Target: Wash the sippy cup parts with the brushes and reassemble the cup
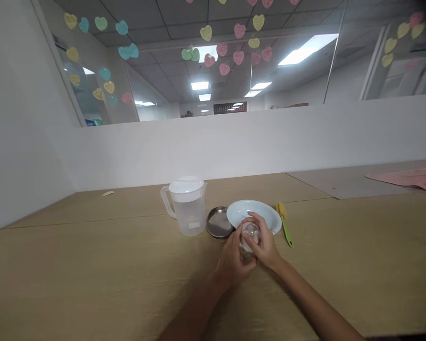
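Both my hands are wrapped round a clear glass jar (250,233), held at the near edge of a white bowl (248,207). My left hand (233,259) grips its left side and lower part. My right hand (266,242) holds the upper right side, with the fingers curved over the far rim. Just left of the bowl lies a round metal dish (219,222). A translucent lidded pitcher (189,208) stands farther left, its handle pointing left. Right of the bowl rests a brush (286,229) with a yellow head and green handle.
The wooden table (92,270) meets a white wall (199,151) at the back, below a window with heart-shaped notes. A pink cloth (415,178) lies at the far right. A small pale piece (108,193) lies at the back left.
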Motion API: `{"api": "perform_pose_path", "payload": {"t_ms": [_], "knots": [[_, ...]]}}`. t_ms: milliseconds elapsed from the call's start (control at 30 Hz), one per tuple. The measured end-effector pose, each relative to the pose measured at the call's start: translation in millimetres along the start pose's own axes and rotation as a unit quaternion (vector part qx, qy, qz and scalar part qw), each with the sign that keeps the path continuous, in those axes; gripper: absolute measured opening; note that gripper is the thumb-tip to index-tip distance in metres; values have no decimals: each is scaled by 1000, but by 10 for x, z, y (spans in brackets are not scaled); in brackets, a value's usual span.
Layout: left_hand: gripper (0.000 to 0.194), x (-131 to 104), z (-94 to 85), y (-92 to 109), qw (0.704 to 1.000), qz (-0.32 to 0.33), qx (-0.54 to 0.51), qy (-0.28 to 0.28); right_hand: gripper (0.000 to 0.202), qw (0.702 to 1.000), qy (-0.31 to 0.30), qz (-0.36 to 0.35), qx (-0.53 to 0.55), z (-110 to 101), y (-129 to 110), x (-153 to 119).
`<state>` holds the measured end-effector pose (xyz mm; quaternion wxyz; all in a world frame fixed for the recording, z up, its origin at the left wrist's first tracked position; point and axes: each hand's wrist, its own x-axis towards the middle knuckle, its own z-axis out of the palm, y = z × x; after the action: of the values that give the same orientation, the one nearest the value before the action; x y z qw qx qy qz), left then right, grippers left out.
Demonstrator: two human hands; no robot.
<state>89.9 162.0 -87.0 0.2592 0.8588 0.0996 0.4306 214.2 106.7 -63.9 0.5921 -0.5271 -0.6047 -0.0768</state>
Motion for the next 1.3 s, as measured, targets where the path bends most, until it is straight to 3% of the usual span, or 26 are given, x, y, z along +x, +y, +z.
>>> {"api": "perform_pose_path", "payload": {"t_ms": [267, 433, 667, 833, 1000, 1067, 1167, 1300], "knots": [[80, 66, -57, 28, 997, -20, -73, 1, 28, 996, 72, 40, -27, -2, -8, 60], [84, 82, -57, 35, 998, -30, -61, -13, 25, 995, 80, 13, -57, -85, -27, 95], [82, 26, 25, 3, 999, -43, -32, 5, 34, 968, 242, -57, -38, -154, 80, 37], [71, 20, 31, 18, 999, -38, -4, 9, 40, 945, 321, -2, -61, -199, 124, 154], [69, -1, 14, -2, 1000, -16, 1, 4, 45, 940, 315, 117, -54, -230, 236, 248], [71, -39, 30, -49, 1000, -14, 7, 10, 58, 929, 327, 171, -1, -210, 360, 240], [76, -93, 92, -178, 999, -9, 9, 33, 67, 921, 293, 247, 74, -157, 588, 214], [87, -97, 162, -394, 1000, -13, -4, 16, 74, 939, 248, 237, 43, -99, 816, 179]]}}
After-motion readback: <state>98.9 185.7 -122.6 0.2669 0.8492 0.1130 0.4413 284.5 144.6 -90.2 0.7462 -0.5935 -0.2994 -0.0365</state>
